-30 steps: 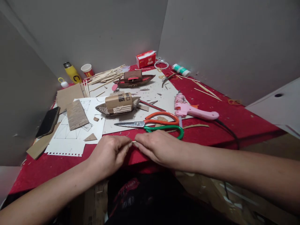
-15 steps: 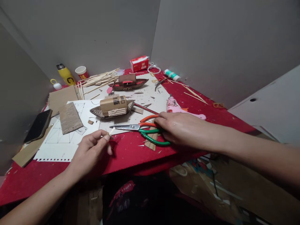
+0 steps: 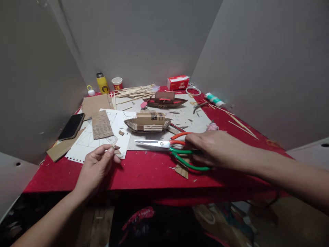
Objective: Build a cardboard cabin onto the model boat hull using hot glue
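Note:
My left hand [image 3: 99, 163] pinches a small pale strip [image 3: 114, 142] between thumb and forefinger, above the corner of the drawn paper sheet [image 3: 77, 147]. My right hand [image 3: 205, 147] is wrapped round the handles of a pair of scissors [image 3: 155, 143], one handle orange, the other green. The blades look closed and point left toward my left hand, with a gap between their tips and the strip. Just behind the blades sits a cardboard boat model [image 3: 146, 121] with a rounded roof. Under the scissor handles lies a scrap of cardboard [image 3: 182, 170], partly covered.
A dark brown boat [image 3: 166, 99] stands farther back, beside a heap of thin wooden sticks [image 3: 136, 91]. Corrugated cardboard [image 3: 102, 125] and a phone [image 3: 72, 126] lie left. A yellow bottle [image 3: 102, 84], paper cup [image 3: 117, 83] and red tissue pack [image 3: 178, 82] line the back.
The view has swung left, so the table things sit farther right. The scissor tips have parted from the strip, and my hands are wider apart. Both keep their hold.

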{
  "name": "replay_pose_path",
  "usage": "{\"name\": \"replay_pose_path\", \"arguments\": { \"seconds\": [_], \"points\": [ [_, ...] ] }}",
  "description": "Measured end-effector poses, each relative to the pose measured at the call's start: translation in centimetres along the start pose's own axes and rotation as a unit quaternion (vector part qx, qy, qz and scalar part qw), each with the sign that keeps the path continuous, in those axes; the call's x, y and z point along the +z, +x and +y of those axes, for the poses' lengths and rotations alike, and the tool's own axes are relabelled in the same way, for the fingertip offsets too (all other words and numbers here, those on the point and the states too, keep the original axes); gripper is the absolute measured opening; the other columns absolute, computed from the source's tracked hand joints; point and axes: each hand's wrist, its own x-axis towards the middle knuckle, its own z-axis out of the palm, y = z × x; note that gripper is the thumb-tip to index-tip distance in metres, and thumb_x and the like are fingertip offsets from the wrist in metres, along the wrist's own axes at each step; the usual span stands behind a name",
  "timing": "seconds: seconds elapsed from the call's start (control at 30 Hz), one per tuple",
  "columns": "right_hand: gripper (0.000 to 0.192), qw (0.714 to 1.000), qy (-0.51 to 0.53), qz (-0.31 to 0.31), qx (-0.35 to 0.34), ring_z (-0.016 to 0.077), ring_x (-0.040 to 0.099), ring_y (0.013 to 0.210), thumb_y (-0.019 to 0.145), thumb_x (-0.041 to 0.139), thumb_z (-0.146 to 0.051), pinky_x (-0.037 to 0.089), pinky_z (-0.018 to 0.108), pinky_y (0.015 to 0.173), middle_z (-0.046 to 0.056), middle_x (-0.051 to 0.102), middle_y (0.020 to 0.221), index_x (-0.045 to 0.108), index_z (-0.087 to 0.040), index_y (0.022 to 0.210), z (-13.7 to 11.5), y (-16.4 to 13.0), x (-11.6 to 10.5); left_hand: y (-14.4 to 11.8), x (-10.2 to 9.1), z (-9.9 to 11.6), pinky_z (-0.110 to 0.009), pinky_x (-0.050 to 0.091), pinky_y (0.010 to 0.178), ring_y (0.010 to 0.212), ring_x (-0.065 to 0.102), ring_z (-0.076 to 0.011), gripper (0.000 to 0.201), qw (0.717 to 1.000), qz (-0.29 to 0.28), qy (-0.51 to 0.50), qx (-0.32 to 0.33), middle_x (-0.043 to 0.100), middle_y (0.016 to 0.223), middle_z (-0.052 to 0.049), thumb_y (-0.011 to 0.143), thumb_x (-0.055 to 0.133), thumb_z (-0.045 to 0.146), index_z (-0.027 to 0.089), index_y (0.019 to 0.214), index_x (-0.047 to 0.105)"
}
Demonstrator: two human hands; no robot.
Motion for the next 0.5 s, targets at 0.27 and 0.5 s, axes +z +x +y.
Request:
{"name": "replay_pose_path", "arguments": {
  "seconds": [0.27, 0.5],
  "points": [
    [0.034, 0.972, 0.214, 0.089, -0.025, 0.0235, 0.064, 0.075, 0.089, 0.044, -0.027, 0.048, 0.035, 0.064, 0.011, 0.068, 0.098, 0.051, -0.018, 0.121, -1.1, -2.2, 0.4, -0.8, 0.5, 0.3, -0.014, 0.018, 0.040, 0.040, 0.029, -0.0009, 0.029, 0.996, -0.017, -0.087, -0.021, 0.062, 0.064, 0.002, 0.082, 0.068, 0.040, 0.015, 0.095, 0.064],
    [0.030, 0.904, 0.396, 0.123, 0.099, 0.0186, 0.053, 0.064, 0.082, 0.061, -0.049, 0.047, 0.031, 0.060, 0.001, 0.053, 0.071, 0.047, -0.023, 0.083, -2.3, -1.3, -0.4, -0.4, 2.9, 1.0, -0.015, 0.019, 0.039, 0.039, 0.030, -0.0002, 0.023, 0.989, -0.064, -0.130, 0.011, 0.063, 0.065, 0.001, 0.086, 0.065, 0.037, 0.015, 0.094, 0.064]
  ]
}}
